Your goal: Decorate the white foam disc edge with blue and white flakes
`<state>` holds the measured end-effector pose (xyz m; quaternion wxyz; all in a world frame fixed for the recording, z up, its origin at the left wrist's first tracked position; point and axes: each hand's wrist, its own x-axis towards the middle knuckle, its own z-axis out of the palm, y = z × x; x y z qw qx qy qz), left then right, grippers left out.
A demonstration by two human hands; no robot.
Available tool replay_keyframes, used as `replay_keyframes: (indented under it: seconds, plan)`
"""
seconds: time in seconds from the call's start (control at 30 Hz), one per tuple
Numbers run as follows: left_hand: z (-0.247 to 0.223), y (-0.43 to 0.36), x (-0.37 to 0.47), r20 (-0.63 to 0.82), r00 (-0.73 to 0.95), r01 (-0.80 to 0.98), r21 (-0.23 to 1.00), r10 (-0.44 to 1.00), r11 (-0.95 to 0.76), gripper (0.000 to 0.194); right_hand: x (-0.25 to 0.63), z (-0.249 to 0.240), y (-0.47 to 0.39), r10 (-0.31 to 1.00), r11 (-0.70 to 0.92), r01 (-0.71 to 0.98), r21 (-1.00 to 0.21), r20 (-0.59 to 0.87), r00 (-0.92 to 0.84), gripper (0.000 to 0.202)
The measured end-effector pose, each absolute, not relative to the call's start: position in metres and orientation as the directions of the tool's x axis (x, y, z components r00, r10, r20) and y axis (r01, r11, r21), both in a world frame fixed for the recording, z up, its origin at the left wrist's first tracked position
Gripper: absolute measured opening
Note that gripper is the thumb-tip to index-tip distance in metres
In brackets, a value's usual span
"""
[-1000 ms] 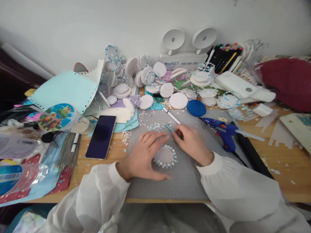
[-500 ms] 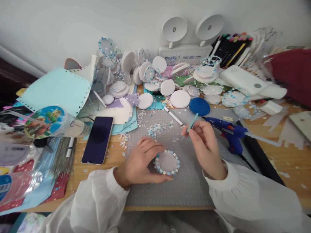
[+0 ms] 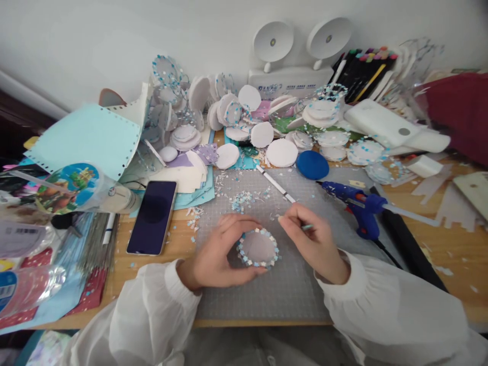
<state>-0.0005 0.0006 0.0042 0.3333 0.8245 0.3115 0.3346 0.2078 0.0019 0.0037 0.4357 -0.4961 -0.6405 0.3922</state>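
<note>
Chip-rimmed grey disc (image 3: 258, 247) flat on mat (image 3: 297, 290)

The cutting mat (image 3: 290, 284) is matt grey with a grid; the desk (image 3: 450, 244) is pale wood; the phone (image 3: 152, 216) screen is glossy.
</note>
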Motion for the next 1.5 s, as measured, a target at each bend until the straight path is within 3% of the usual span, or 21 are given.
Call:
replay_keyframes:
  seconds: [0.27,0.47,0.67,0.83,1.03,1.27,1.5]
  plan:
    - [0.003,-0.001,-0.001,0.313,0.506,0.283,0.82,0.804,-0.498,0.06,0.203,0.002,0.001,0.904,0.257,0.353,-0.9,0.095,-0.417,0.023]
    - [-0.005,-0.006,-0.002,0.205,0.447,0.174,0.935,0.871,-0.309,0.094,0.205,0.0,0.004,0.923,0.267,0.343,-0.901,0.137,-0.359,0.022]
    - [-0.012,-0.005,0.001,0.116,0.403,-0.114,0.991,0.908,-0.076,0.081,0.207,0.004,0.005,0.953,0.233,0.314,-0.92,0.151,-0.263,0.026]
    - [-0.006,-0.004,0.002,-0.023,0.512,-0.307,0.929,0.859,0.208,0.07,0.206,0.003,0.005,0.959,0.226,0.268,-0.936,0.166,-0.229,0.025]
    - [0.003,-0.004,0.003,-0.224,0.615,-0.409,0.73,0.756,0.548,0.055,0.205,0.0,0.003,0.932,0.344,0.292,-0.893,0.286,-0.224,0.023]
    - [0.002,-0.003,0.001,-0.204,0.66,-0.466,0.644,0.723,0.607,0.047,0.208,-0.003,-0.004,0.885,0.458,0.332,-0.824,0.392,-0.25,0.016]
    - [-0.001,-0.002,0.0,-0.247,0.652,-0.415,0.675,0.717,0.61,0.045,0.211,-0.004,-0.005,0.892,0.452,0.379,-0.808,0.409,-0.191,0.016]
